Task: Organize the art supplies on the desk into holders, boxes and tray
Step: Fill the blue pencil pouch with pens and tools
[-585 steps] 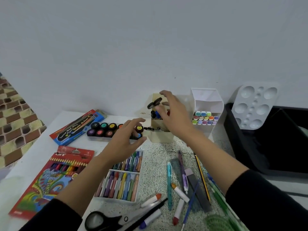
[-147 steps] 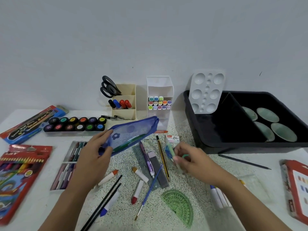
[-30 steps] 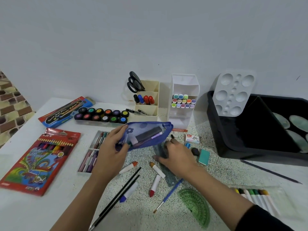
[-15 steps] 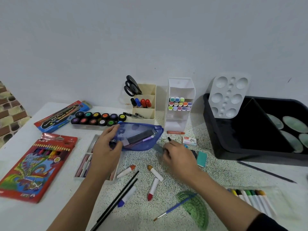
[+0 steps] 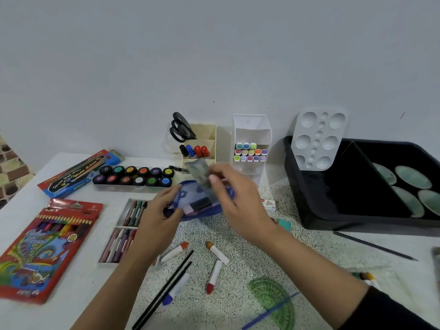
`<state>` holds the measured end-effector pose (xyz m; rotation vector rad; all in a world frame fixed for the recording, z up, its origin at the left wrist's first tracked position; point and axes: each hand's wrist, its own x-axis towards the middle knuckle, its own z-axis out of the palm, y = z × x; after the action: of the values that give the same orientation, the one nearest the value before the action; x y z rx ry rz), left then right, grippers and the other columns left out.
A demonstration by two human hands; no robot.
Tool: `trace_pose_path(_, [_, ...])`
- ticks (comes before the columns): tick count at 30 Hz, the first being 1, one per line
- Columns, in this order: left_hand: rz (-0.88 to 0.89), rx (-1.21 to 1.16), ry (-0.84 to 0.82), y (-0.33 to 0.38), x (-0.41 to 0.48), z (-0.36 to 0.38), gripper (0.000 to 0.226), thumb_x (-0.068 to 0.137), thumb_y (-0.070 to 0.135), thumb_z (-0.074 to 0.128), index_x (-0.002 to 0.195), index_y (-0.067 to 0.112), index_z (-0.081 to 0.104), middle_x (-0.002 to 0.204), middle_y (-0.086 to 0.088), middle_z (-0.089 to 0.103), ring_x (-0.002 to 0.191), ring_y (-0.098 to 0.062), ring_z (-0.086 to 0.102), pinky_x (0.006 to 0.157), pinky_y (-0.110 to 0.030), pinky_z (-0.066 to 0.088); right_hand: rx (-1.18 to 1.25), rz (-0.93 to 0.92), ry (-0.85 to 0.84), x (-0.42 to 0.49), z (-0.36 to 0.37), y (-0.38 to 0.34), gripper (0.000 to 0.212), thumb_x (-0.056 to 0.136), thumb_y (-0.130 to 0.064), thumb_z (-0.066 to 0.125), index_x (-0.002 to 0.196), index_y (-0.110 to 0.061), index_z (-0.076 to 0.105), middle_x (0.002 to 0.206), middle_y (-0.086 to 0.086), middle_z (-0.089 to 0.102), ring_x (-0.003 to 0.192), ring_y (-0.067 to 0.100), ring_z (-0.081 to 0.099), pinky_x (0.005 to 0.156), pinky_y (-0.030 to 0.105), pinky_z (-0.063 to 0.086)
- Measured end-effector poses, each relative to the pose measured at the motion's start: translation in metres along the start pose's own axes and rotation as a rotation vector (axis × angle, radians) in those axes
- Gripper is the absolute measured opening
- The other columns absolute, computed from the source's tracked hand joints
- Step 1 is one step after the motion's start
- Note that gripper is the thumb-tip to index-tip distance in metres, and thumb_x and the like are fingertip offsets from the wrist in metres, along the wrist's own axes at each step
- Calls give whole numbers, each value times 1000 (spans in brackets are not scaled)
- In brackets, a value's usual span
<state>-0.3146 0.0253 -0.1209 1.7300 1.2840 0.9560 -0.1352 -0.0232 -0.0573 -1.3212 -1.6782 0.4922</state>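
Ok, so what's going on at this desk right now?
A person is tidying art supplies. The left hand holds a blue pouch while the right hand feeds what looks like a clear ruler into it. Scissors stand in the beige holder; loose markers and a green protractor lie on the desk.

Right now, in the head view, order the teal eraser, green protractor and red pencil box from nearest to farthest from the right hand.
1. Teal eraser, just right of the right hand, by its wrist.
2. Green protractor, at the near desk edge.
3. Red pencil box, far left, past the left hand.
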Motion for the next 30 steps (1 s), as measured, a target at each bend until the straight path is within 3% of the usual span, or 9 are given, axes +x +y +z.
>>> trace_pose_path(6, [44,-83,-4,11,-9,-2,51,92,-9,60,125,30,60,121,23,57,98,16,57,78,-7,50,-123,-153,-84,6,11,26,24,105,-18,47,125,-16,61,113,-6,65,100,-1,55,88,10,42])
trace_pose_path(9, [4,-82,-11,3,-10,-4,54,92,-6,61,132,30,60,129,17,57,104,9,58,84,-15,54,-444,-222,-239,2,15,46,25,100,-17,50,121,-17,64,109,1,68,95,17,61,80,30,50])
trace_pose_path(11, [-27,-76,-5,-1,-10,-4,56,92,-6,60,137,27,58,132,16,54,109,15,53,84,-9,50,-620,-215,-262,0,18,56,25,97,-17,56,119,-15,66,107,4,67,91,26,63,74,36,52])
trace_pose_path(15, [-63,-82,16,0,-11,-1,52,93,-7,58,136,22,57,123,27,50,102,28,49,80,1,44,-437,-91,-132,0,13,51,26,102,-28,45,116,-18,65,110,-4,63,91,12,60,77,25,54])
trace_pose_path(18, [-72,-72,42,0,-9,1,50,95,-4,58,139,20,57,126,19,55,106,23,50,87,-2,44,-312,81,17,4,-5,51,11,100,-23,55,105,-21,64,97,-8,62,79,-1,58,64,9,46])
trace_pose_path(21, [-68,-61,52,3,-9,4,50,95,0,59,141,21,56,131,12,56,112,10,52,100,-19,46,-374,259,30,-2,-24,72,3,98,-21,61,97,-23,62,88,-9,65,74,3,62,62,19,52])
trace_pose_path(23, [-62,-32,42,2,-10,6,50,96,0,59,140,23,57,132,13,55,112,12,51,98,-12,43,-502,296,-32,-11,-30,85,6,96,-23,61,91,-24,60,85,-6,65,72,12,61,62,31,51])
trace_pose_path(27, [-40,54,36,-1,-8,11,49,97,-3,55,141,18,56,132,8,54,112,3,50,85,4,36,-527,270,0,-21,-34,93,12,91,-21,64,84,-22,54,75,-8,60,64,13,53,56,29,37])
trace_pose_path(30, [-50,63,11,-5,-7,12,47,101,2,49,144,21,54,131,10,53,119,-10,51,102,-24,48,-483,329,-18,-22,-37,100,10,87,-20,65,80,-23,59,73,-10,63,64,10,59,58,30,49])
